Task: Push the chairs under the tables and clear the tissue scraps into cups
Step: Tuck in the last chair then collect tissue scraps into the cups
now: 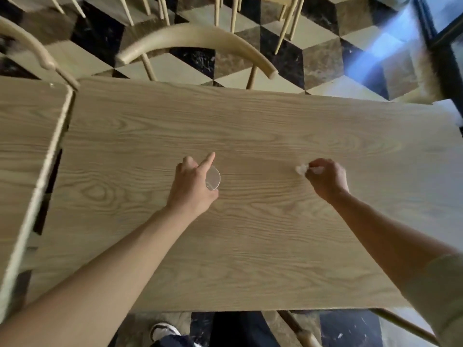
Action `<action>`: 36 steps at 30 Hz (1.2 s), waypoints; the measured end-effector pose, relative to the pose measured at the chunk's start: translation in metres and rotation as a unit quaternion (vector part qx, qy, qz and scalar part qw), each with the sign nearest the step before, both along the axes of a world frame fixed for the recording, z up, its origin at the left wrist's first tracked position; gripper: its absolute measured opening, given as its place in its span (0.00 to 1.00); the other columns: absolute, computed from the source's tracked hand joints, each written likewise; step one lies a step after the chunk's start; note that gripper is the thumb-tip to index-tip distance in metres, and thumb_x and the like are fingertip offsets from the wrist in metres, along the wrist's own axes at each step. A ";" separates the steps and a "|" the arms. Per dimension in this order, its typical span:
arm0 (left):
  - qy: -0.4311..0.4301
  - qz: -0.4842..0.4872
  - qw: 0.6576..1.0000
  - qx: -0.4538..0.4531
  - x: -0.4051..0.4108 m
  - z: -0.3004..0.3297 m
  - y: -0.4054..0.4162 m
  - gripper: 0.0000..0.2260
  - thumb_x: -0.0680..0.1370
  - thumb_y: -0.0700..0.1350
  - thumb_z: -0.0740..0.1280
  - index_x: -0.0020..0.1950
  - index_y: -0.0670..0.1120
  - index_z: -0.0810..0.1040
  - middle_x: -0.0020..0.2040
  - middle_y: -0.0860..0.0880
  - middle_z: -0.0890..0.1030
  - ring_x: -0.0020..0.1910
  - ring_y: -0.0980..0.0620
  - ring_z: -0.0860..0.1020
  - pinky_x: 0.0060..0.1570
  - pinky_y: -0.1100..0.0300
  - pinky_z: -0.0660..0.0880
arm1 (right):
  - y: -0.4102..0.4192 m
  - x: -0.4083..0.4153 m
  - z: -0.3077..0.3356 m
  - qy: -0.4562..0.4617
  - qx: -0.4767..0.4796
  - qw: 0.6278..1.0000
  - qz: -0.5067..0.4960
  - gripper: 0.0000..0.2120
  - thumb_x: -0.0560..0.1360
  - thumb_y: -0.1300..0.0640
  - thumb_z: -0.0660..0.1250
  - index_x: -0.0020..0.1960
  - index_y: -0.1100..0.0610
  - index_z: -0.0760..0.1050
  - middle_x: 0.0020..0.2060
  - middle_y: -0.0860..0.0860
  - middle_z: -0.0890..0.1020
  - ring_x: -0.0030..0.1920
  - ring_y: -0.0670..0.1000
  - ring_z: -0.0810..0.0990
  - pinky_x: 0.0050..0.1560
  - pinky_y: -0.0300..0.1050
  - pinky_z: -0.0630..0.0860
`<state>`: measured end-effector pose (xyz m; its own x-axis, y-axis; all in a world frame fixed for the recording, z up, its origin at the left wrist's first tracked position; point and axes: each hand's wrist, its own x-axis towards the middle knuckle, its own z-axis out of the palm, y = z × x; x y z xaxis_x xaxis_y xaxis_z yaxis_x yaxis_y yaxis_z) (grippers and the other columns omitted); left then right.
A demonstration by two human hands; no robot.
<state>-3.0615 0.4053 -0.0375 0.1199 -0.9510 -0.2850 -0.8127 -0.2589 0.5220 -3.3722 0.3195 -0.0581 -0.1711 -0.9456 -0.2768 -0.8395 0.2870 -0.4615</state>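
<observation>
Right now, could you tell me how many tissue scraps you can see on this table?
1: a white scrap pinched at the right hand's fingertips, mid-table. The left hand holds a clear cup; more scraps may sit hidden under the hands.

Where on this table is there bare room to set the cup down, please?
Nearly everywhere. The table is bare between the two forearms, along the far edge by the curved chair back, and left of the left hand holding the cup. The only occupied spot is under the right hand, pinching a tissue scrap.
</observation>
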 end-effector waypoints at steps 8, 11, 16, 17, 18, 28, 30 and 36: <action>-0.030 0.098 0.995 -0.001 0.131 0.034 0.082 0.30 0.68 0.48 0.80 0.65 0.41 0.73 0.58 0.42 0.80 0.59 0.39 0.76 0.57 0.47 0.75 | 0.082 0.279 0.070 -0.155 -0.082 0.909 0.378 0.06 0.71 0.63 0.75 0.47 0.56 0.85 0.41 0.46 0.84 0.38 0.36 0.79 0.42 0.25 0.70; -0.053 0.119 0.991 -0.036 0.198 0.042 0.145 0.23 0.69 0.52 0.75 0.62 0.45 0.77 0.57 0.44 0.81 0.59 0.41 0.77 0.60 0.49 0.72 | 0.137 0.370 0.082 -0.085 -0.043 0.851 0.516 0.07 0.73 0.64 0.71 0.48 0.57 0.85 0.45 0.54 0.85 0.45 0.54 0.83 0.48 0.43 0.77; -0.050 0.155 0.985 -0.062 0.296 0.050 0.257 0.14 0.64 0.50 0.70 0.49 0.56 0.82 0.52 0.52 0.82 0.55 0.45 0.78 0.57 0.51 0.71 | 0.233 0.511 0.092 0.007 0.004 0.778 0.629 0.11 0.79 0.59 0.67 0.59 0.56 0.83 0.55 0.58 0.85 0.56 0.61 0.82 0.55 0.50 0.74; -0.056 0.166 0.982 -0.064 0.314 0.053 0.277 0.15 0.64 0.49 0.71 0.50 0.55 0.82 0.53 0.52 0.82 0.56 0.45 0.78 0.57 0.50 0.71 | 0.248 0.535 0.094 0.014 0.018 0.768 0.640 0.13 0.80 0.60 0.66 0.62 0.57 0.82 0.57 0.59 0.85 0.59 0.61 0.81 0.57 0.50 0.73; -0.061 0.187 0.978 -0.072 0.331 0.054 0.294 0.17 0.65 0.48 0.72 0.53 0.53 0.82 0.55 0.51 0.81 0.56 0.44 0.78 0.58 0.50 0.71 | 0.263 0.557 0.099 0.015 0.027 0.757 0.652 0.15 0.80 0.62 0.64 0.64 0.57 0.81 0.59 0.59 0.84 0.61 0.60 0.80 0.57 0.48 0.73; 0.024 0.353 0.931 -0.092 0.495 0.037 0.378 0.20 0.68 0.48 0.74 0.59 0.47 0.77 0.55 0.50 0.80 0.54 0.47 0.77 0.55 0.61 0.67 | 0.339 0.744 0.107 -0.154 -0.066 0.739 0.653 0.15 0.69 0.69 0.72 0.40 0.51 0.71 0.37 0.44 0.75 0.38 0.52 0.77 0.39 0.48 0.75; 0.040 0.369 0.923 -0.100 0.532 0.028 0.375 0.25 0.68 0.47 0.76 0.64 0.47 0.75 0.59 0.50 0.79 0.57 0.47 0.75 0.55 0.62 0.67 | 0.330 0.783 0.103 -0.170 -0.089 0.768 0.611 0.10 0.72 0.66 0.70 0.41 0.52 0.73 0.37 0.45 0.77 0.38 0.51 0.77 0.39 0.47 0.75; 0.045 0.383 0.916 -0.114 0.678 0.001 0.347 0.31 0.70 0.45 0.78 0.72 0.49 0.72 0.64 0.45 0.75 0.64 0.45 0.72 0.58 0.63 0.63 | 0.227 0.911 0.034 -0.087 -0.002 0.903 0.420 0.25 0.73 0.48 0.75 0.66 0.55 0.73 0.61 0.58 0.75 0.56 0.59 0.79 0.58 0.54 0.78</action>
<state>-2.3838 0.7524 -0.0366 0.7621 -0.6340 -0.1313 -0.3894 -0.6107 0.6895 -2.4614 0.5469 -0.0244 0.6535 -0.7219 -0.2275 -0.6750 -0.4200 -0.6066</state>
